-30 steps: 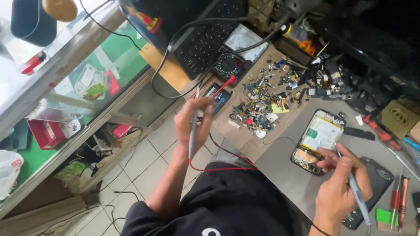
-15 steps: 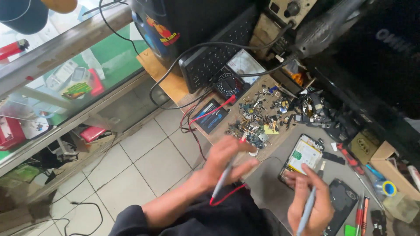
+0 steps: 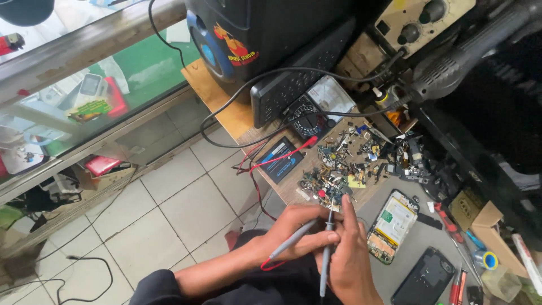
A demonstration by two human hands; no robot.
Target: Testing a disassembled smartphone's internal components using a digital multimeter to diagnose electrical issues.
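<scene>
My left hand grips a grey test probe with a red lead trailing under the wrist. My right hand grips a second grey probe, held almost upright. The two hands touch each other at the bench's front edge, with the probe tips close together. An opened phone with its green board showing lies just right of my right hand. An analogue multimeter sits farther back, with red and black leads running to it.
A heap of small electronic scrap parts covers the wooden bench. A black phone back, screwdrivers, a dark battery pack, a black speaker and a hot-air tool surround it. A glass display counter stands left across the tiled floor.
My hands have come together in front of me, probes now tip to tip. My right hand has left the opened phone. The view has shifted left and down.
</scene>
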